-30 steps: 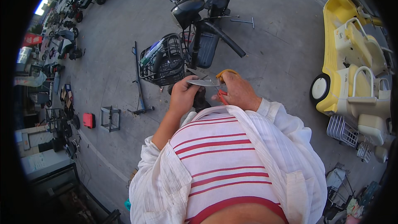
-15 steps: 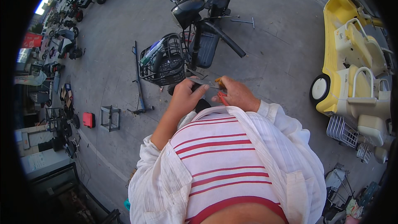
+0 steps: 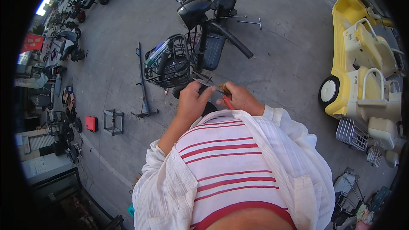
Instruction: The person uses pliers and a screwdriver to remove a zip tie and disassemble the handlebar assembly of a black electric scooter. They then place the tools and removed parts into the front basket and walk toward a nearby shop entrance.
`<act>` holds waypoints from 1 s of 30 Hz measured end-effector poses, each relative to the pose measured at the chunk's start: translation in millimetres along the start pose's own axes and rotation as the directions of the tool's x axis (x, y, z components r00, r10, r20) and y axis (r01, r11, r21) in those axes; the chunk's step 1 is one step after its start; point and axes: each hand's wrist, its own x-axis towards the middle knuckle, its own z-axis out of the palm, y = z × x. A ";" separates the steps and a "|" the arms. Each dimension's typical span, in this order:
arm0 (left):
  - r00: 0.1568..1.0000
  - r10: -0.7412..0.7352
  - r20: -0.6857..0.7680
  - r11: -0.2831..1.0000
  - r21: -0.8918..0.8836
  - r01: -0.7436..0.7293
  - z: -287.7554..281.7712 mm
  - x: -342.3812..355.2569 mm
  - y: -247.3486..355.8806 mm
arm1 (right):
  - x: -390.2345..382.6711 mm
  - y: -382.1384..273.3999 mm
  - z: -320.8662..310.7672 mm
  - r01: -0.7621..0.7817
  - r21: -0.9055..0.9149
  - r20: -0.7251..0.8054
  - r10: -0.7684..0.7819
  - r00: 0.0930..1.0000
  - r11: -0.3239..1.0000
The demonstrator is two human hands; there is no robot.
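Note:
Close in front of my body, my left hand [image 3: 191,100] is closed, thumb pressed down on a thin, flat grey metal piece [image 3: 203,82]. Beside it, my right hand [image 3: 243,99] wraps round pliers [image 3: 228,103] with red and orange-yellow handles. The pliers' jaws meet the right end of the metal piece, though the fingers partly hide the contact. Just beyond my hands stands an electric scooter [image 3: 194,13] with black handlebars, its wire basket [image 3: 168,61] holding a bottle-like item and other things.
A T-handled tool [image 3: 255,22] lies right of the scooter. On the ground to the left are a long metal bar [image 3: 141,76], a metal frame [image 3: 113,122] and a red case [image 3: 91,123]. A yellow vehicle [image 3: 347,59] stands at right; parked scooters [image 3: 70,44] line the far left.
Both hands keep their grip and stay close together. The metal piece and pliers have tilted slightly, and my right hand has shifted a little down and left.

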 end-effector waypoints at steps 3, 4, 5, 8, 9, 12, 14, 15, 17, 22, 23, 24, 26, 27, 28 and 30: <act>0.999 0.023 -0.029 1.000 0.004 -0.023 1.6 -1.8 -2.2 | -1.3 0.0 2.6 -0.009 0.023 0.002 0.009 1.000 1.000; 0.998 0.040 -0.044 0.999 0.008 -0.040 2.7 -2.2 -3.2 | -1.9 -1.0 3.1 -0.028 0.028 0.009 0.028 1.000 0.999; 0.997 0.058 -0.060 0.998 0.012 -0.057 3.7 -2.8 -4.7 | -2.4 -2.2 3.7 -0.020 0.029 0.003 0.020 1.000 0.999; 0.994 0.035 -0.104 0.999 -0.020 -0.037 5.1 -6.4 -10.6 | -3.8 -6.1 4.2 -0.045 0.028 -0.062 0.047 0.997 0.999; 0.991 0.006 -0.130 1.000 0.027 -0.003 4.0 -6.5 -13.6 | -4.5 -6.5 3.4 -0.062 0.033 -0.124 0.066 0.990 0.998; 0.981 -0.026 -0.192 0.997 0.070 0.040 -4.9 -6.0 -22.5 | -0.1 -3.7 -5.6 -0.004 0.051 -0.283 0.018 0.959 0.999; 0.982 -0.119 -0.149 0.992 0.022 0.124 -8.9 -8.0 -25.5 | 0.6 -1.4 -11.5 0.005 0.030 -0.297 0.004 0.955 1.000; 0.987 -0.103 -0.122 0.994 -0.060 0.097 -8.8 -9.4 -26.1 | -0.4 -0.6 -14.0 -0.020 0.003 -0.261 0.021 0.965 1.000; 0.988 -0.147 -0.052 0.975 -0.177 0.136 -9.4 -11.3 -26.8 | -0.7 -2.1 -13.9 -0.033 -0.043 -0.191 0.024 0.981 0.999; 0.997 -0.076 0.026 0.885 -0.459 0.079 -11.1 -6.1 -30.1 | -5.0 -14.8 -4.0 -0.022 -0.086 -0.004 0.022 1.000 0.996; 0.993 -0.106 0.050 0.860 -0.498 0.116 -11.5 -6.4 -30.5 | -4.8 -17.0 -3.9 -0.025 -0.117 0.020 0.028 0.999 0.993; 0.993 -0.093 0.065 0.846 -0.521 0.114 -12.4 -7.8 -30.8 | -4.3 -18.8 -3.9 -0.024 -0.142 0.046 0.031 0.998 0.990; 0.991 -0.083 0.101 0.816 -0.564 0.126 -14.3 -10.5 -31.6 | -4.2 -21.6 -4.1 -0.023 -0.160 0.071 0.035 0.997 0.987; 0.987 -0.104 0.126 0.819 -0.552 0.157 -14.8 -10.5 -32.5 | -4.4 -22.4 -4.1 -0.024 -0.154 0.072 0.036 0.997 0.988; 0.986 -0.088 0.141 0.814 -0.560 0.153 -15.9 -10.0 -34.0 | -4.6 -23.0 -3.9 -0.025 -0.147 0.072 0.036 0.997 0.989; 0.984 -0.065 0.167 0.807 -0.572 0.150 -16.3 -9.8 -37.0 | -4.4 -23.7 -4.2 0.026 -0.174 0.049 -0.018 0.999 0.984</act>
